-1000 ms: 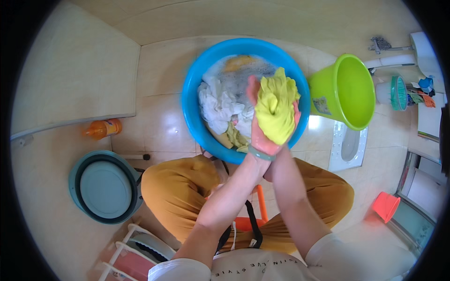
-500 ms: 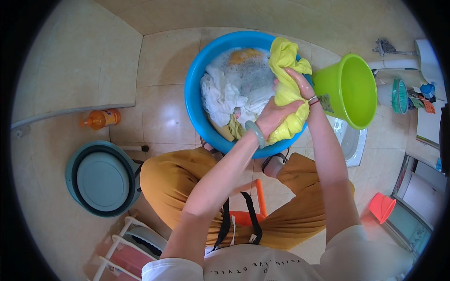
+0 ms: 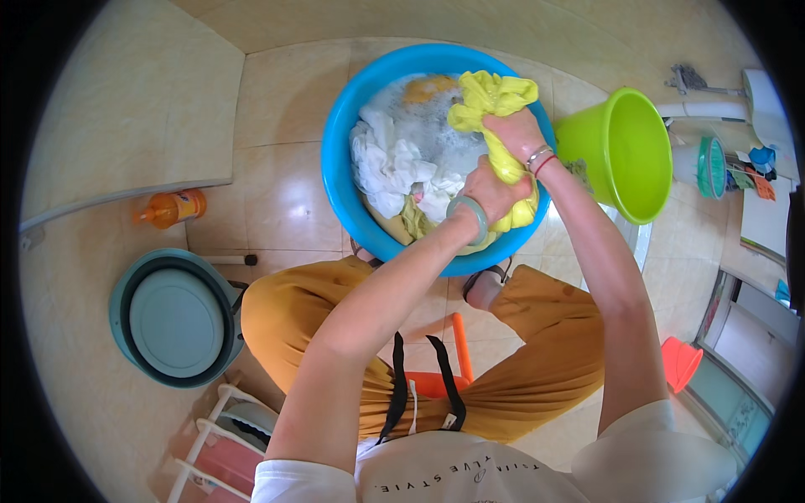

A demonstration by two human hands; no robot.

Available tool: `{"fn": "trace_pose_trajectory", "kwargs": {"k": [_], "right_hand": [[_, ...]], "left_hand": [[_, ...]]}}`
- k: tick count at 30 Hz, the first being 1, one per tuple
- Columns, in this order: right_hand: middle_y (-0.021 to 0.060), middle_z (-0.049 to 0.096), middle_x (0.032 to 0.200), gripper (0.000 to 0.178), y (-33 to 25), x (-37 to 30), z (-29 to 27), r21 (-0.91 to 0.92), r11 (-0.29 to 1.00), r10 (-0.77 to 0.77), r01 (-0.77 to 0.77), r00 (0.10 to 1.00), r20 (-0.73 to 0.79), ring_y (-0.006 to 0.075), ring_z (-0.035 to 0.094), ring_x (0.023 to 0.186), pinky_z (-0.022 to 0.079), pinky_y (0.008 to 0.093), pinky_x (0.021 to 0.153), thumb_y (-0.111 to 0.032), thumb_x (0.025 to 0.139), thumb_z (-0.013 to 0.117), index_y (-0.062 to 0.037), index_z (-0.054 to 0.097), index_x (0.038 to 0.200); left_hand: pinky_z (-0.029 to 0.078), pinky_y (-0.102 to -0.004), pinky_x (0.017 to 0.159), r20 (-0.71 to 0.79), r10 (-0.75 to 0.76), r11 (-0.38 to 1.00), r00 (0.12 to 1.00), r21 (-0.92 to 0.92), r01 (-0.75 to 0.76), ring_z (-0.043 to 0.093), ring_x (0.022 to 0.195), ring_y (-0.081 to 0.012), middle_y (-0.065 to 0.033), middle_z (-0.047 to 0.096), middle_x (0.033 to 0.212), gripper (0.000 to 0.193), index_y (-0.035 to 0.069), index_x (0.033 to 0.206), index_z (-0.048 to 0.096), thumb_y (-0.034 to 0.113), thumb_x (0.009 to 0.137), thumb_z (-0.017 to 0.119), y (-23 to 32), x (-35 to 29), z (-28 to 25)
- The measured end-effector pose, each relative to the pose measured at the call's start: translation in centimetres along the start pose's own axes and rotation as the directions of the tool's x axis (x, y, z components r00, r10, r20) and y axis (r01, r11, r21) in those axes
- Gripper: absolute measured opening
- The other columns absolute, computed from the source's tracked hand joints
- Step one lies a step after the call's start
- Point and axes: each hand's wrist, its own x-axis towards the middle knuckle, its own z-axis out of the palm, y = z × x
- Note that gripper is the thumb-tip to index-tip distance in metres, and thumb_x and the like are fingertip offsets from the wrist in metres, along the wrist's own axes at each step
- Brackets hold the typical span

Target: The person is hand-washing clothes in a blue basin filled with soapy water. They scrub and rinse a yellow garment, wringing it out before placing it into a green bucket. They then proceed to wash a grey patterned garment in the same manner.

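A yellow cloth garment (image 3: 506,161) is twisted between my two hands above the right side of a blue basin (image 3: 334,172). My left hand (image 3: 495,189), with a pale green bangle at its wrist, grips the nearer part. Farther up, my right hand (image 3: 518,134) is closed round the cloth, whose bunched end spreads beyond the fist. Sudsy water (image 3: 449,126) fills the basin. In it lie white clothes (image 3: 387,168) at the left and a yellowish cloth (image 3: 414,220) near the front; something orange-brown (image 3: 429,87) shows at the far side.
A lime green bucket (image 3: 597,151) stands close right of the basin. On the left are an orange bottle (image 3: 172,208) and a grey-green collapsible basin (image 3: 176,323). A white rack (image 3: 201,444) is at lower left, a small red bin (image 3: 681,364) at right. An orange stool (image 3: 463,348) is beneath me.
My hands have drawn the yellow garment together into a tighter twist. Its far end has moved left, over the water, and my right hand has turned and closed round it.
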Motion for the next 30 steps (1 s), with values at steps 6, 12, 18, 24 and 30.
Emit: {"fn": "trace_pose_trajectory", "kwargs": {"k": [6,12,18,24,30], "right_hand": [[0.0258,0.065,0.107,0.046,1.0,-0.3,3.5,-0.169,0.969,0.138,-0.179,0.963,-0.23,0.0415,0.061,0.103,0.05,0.0447,0.091,-0.023,0.076,0.069,0.0,0.057,0.114],[0.0176,0.062,0.117,0.073,1.9,-1.6,0.2,0.244,0.939,0.197,-0.244,0.959,0.203,0.031,0.063,0.104,0.05,0.0365,0.091,-0.019,0.07,0.076,0.0041,0.044,0.132],[0.0098,0.062,0.113,0.072,-1.5,-4.3,-1.1,0.398,0.912,-0.041,-0.094,0.948,0.316,0.0184,0.06,0.103,0.049,0.0285,0.087,-0.026,0.077,0.077,0.0039,0.044,0.135],[0.0047,0.065,0.11,0.06,2.4,-2.8,-4.4,0.664,0.714,0.191,-0.222,0.974,0.12,0.0145,0.061,0.095,0.044,0.0284,0.085,-0.053,0.087,0.063,-0.0073,0.06,0.125],[0.0113,0.054,0.131,0.081,8.2,-2.3,0.8,0.841,-0.145,-0.568,-0.521,0.74,0.36,0.0295,0.055,0.111,0.046,0.0432,0.094,-0.075,0.085,0.043,-0.0115,0.048,0.136]], "left_hand": [[0.047,-0.0381,0.095,0.026,-0.085,0.992,0.996,0.098,0.082,0.06,0.112,-0.035,-0.0256,0.06,0.12,0.084,-0.003,0.129,0.039,0.045,0.072,0.078,-1.8,0.3,0.3],[0.041,-0.0398,0.104,0.364,0.022,0.45,0.931,-0.836,0.316,0.046,0.128,-0.0281,-0.013,0.043,0.142,0.087,0.008,0.148,0.027,0.048,0.083,0.071,-2.0,0.4,-2.8],[0.05,-0.0404,0.089,0.378,-0.058,0.398,0.924,-0.84,0.368,0.059,0.108,-0.0245,-0.0096,0.059,0.122,0.073,0.012,0.134,0.049,0.063,0.083,0.063,0.1,2.4,-4.7],[0.056,-0.0381,0.073,0.437,-0.047,0.347,0.898,-0.836,0.425,0.066,0.086,-0.0214,-0.0055,0.065,0.107,0.053,0.012,0.125,0.056,0.055,0.095,0.048,3.1,1.0,-4.2],[0.055,-0.0391,0.068,0.577,0.12,0.195,0.808,-0.812,0.551,0.063,0.076,-0.021,-0.0082,0.065,0.101,0.057,0.01,0.122,0.056,0.057,0.095,0.041,3.3,0.7,-4.1]]}}
